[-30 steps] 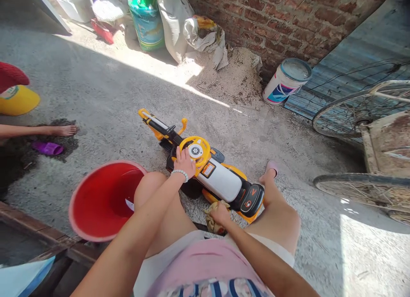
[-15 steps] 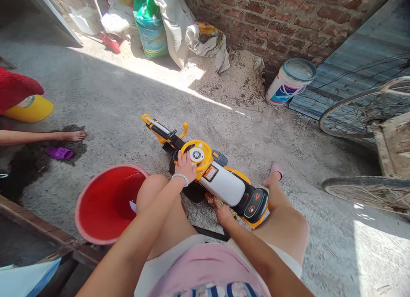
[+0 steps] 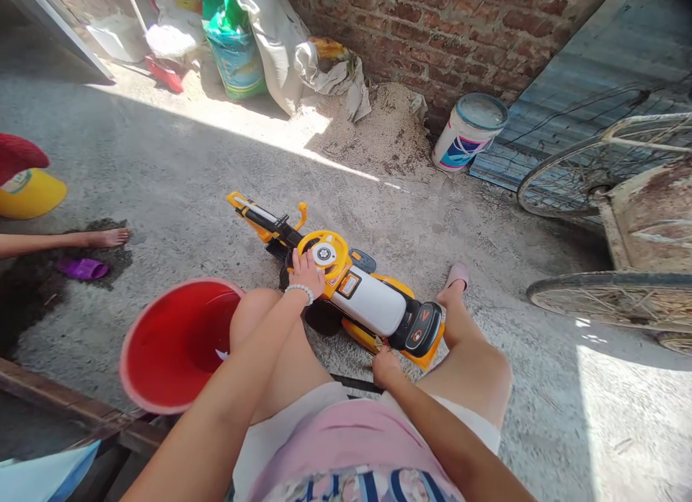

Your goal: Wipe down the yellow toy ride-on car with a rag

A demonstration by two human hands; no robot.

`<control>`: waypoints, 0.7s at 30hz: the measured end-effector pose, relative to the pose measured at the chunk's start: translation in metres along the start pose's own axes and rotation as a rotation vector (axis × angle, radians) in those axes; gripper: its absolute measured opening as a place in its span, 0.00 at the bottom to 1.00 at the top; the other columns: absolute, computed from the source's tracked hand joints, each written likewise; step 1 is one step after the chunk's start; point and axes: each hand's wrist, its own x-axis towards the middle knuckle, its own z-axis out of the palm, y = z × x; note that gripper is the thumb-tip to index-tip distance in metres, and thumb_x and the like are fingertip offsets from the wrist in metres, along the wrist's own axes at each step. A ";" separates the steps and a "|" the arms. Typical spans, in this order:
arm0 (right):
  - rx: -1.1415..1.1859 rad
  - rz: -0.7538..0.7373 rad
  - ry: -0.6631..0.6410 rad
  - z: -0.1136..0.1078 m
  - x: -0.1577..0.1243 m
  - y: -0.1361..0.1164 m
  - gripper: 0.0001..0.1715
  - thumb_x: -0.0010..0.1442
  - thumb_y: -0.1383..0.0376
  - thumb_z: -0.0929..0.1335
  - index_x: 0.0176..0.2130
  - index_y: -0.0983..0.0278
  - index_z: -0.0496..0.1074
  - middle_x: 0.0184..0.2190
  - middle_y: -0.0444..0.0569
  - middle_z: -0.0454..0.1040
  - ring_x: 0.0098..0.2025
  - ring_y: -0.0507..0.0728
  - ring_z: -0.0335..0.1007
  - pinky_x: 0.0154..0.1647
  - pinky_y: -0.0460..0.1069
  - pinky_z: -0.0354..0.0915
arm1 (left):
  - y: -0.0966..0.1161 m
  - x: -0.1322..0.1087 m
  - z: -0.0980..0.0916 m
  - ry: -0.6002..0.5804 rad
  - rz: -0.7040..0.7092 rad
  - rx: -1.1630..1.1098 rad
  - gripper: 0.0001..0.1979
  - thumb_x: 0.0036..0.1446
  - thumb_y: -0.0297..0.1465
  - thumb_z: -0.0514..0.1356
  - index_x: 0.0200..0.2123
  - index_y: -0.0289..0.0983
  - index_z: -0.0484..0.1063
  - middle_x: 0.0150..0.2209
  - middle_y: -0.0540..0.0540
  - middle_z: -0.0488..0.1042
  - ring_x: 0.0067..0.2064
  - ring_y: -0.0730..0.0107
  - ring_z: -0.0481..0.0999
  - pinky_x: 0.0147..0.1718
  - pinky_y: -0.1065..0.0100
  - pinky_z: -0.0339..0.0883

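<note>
Resting left hand (image 3: 308,273) on the steering wheel (image 3: 324,254) of the ride-on toy (image 3: 373,304); gripping a barely visible cloth (image 3: 380,341) in right hand (image 3: 386,366), low at the near side; facing sacks (image 3: 278,47) along the concrete floor's (image 3: 432,221) far edge!

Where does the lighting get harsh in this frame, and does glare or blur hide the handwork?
Head view: hard sun bleaches the lower-right floor and a strip by the teal sack; head view: the ride-on toy sits in shade, steering wheel and left hand clear; head view: the right hand is partly hidden, not by glare.
</note>
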 end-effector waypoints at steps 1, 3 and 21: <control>0.019 0.007 -0.016 0.000 -0.001 0.003 0.28 0.44 0.73 0.76 0.48 0.70 0.82 0.59 0.75 0.73 0.58 0.75 0.75 0.56 0.65 0.71 | 0.000 0.000 0.000 0.003 -0.002 0.001 0.41 0.66 0.37 0.51 0.75 0.23 0.44 0.75 0.26 0.48 0.78 0.44 0.31 0.69 0.42 0.55; 0.062 0.023 -0.037 -0.001 -0.004 0.008 0.24 0.42 0.74 0.77 0.43 0.68 0.83 0.50 0.71 0.79 0.55 0.74 0.78 0.54 0.62 0.73 | -0.001 0.001 0.000 0.005 -0.001 0.002 0.41 0.66 0.36 0.51 0.75 0.22 0.43 0.75 0.26 0.48 0.78 0.43 0.31 0.69 0.41 0.55; 0.468 0.304 0.418 -0.100 0.016 0.015 0.48 0.67 0.57 0.63 0.74 0.75 0.43 0.75 0.79 0.36 0.58 0.74 0.75 0.57 0.61 0.67 | -0.005 0.003 0.005 0.024 0.015 -0.028 0.41 0.65 0.36 0.51 0.75 0.23 0.44 0.75 0.26 0.48 0.78 0.43 0.31 0.70 0.41 0.53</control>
